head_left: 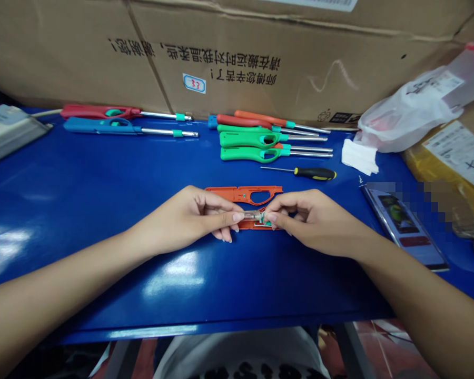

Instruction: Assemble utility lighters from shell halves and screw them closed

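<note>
Between my two hands is a small clear lighter fuel tank [251,215] with a pale fitting at its right end. My left hand [199,216] pinches the tank's left end between thumb and fingers. The thumb and fingers of my right hand [300,216] are closed on the fitting end. Just beneath them lies an orange lighter housing half [246,225] with a green part near its right end, largely hidden by my fingers. Behind my hands, a second orange housing half [225,193] lies flat with its oval trigger opening showing.
Assembled red and blue lighters [102,126] lie at the back left. Several green, red and orange lighters [248,139] lie at the back middle, before a cardboard box [237,31]. A screwdriver [316,173], white tissue [359,156], phone [405,226] and plastic bag [398,116] are right.
</note>
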`<action>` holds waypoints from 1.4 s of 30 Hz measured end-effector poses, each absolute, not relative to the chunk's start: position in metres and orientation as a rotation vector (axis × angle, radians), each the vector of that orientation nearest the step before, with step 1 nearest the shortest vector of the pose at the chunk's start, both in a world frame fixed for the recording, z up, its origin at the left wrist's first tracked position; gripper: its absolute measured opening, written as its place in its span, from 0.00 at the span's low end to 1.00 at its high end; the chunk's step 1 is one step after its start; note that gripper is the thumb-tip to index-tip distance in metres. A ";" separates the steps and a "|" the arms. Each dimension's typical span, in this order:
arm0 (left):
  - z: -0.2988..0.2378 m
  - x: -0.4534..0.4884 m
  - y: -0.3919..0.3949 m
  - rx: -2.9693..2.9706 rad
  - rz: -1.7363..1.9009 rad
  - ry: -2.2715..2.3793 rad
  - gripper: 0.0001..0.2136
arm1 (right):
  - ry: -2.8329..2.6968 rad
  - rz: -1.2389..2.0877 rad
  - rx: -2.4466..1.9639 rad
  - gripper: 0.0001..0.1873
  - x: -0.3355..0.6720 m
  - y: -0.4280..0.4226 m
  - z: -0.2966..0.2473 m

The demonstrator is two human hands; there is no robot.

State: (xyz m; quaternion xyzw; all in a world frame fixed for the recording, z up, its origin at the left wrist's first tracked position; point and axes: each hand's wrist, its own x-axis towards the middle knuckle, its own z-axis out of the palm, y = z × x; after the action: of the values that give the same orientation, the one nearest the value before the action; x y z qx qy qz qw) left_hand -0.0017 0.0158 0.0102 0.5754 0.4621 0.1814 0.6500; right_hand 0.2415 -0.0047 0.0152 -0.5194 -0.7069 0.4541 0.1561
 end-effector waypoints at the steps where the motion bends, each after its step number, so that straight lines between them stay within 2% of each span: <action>1: 0.010 -0.002 0.016 1.304 0.411 1.043 0.05 | -2.020 1.301 -1.488 0.13 0.241 -0.005 0.015; 42: 0.006 -0.002 0.017 1.248 0.448 1.039 0.05 | -1.798 1.374 -1.504 0.13 0.238 -0.003 0.008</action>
State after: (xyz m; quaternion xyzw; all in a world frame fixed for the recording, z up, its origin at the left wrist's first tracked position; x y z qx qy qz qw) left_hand -0.0019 0.0168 0.0059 0.5527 0.4602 0.1984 0.6659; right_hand 0.2384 -0.0031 0.0079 -0.5411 -0.6468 0.4944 0.2108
